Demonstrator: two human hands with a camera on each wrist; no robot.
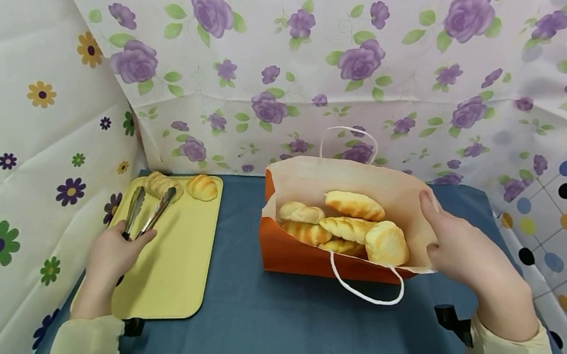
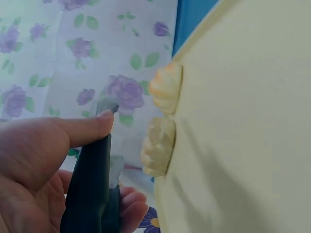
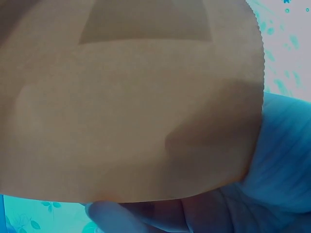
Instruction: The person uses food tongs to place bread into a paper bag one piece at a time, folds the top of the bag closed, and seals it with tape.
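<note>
On the left, my left hand (image 1: 114, 256) holds metal tongs (image 1: 155, 215) by their dark handles, thumb on one arm and fingers round the other. The tongs' arms stand apart above a yellow tray (image 1: 179, 264), their tips overlapping a pale bread roll (image 1: 156, 182) in the head view. Beside that roll lies a golden, ridged roll (image 1: 202, 188). My right hand (image 1: 470, 253) grips the right edge of an orange paper bag (image 1: 286, 260), which gapes open. Several breads (image 1: 355, 205) are piled inside it. In the right wrist view the bag's paper (image 3: 121, 107) hides part of my fingers.
A white cord handle (image 1: 367, 296) hangs over the bag's front, and another (image 1: 350, 130) stands up behind. Blue cloth (image 1: 229, 312) covers the table. Flowered sheeting (image 1: 242, 77) rises at the back and left, with dotted sheeting (image 1: 565, 259) at the right.
</note>
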